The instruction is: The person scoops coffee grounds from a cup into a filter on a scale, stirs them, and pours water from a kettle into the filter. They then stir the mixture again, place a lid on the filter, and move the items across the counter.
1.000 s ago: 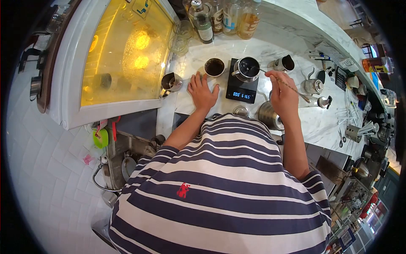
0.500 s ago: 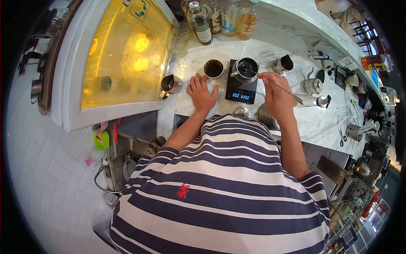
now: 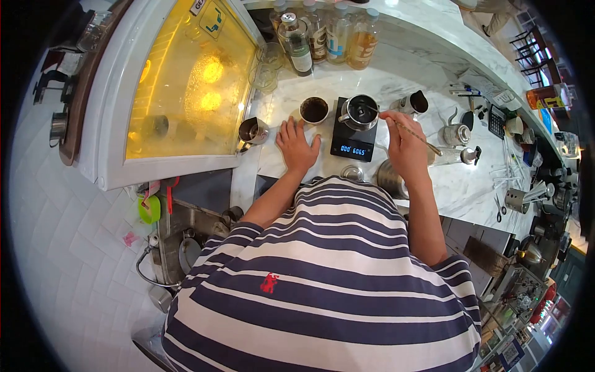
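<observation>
The right hand (image 3: pixel 406 141) has its fingers pinched around a long thin spoon (image 3: pixel 414 133), whose far tip reaches into the metal pitcher (image 3: pixel 359 111) standing on the black scale (image 3: pixel 354 137). The scale's display is lit with a reading, so weighing looks underway rather than finished. The left hand (image 3: pixel 296 144) lies flat on the marble surface (image 3: pixel 458 180), fingers spread and holding nothing, just near a cup of dark coffee (image 3: pixel 314 110). Left of it stands a small steel jug (image 3: pixel 253 131); bottles (image 3: pixel 328 37) line the far edge.
</observation>
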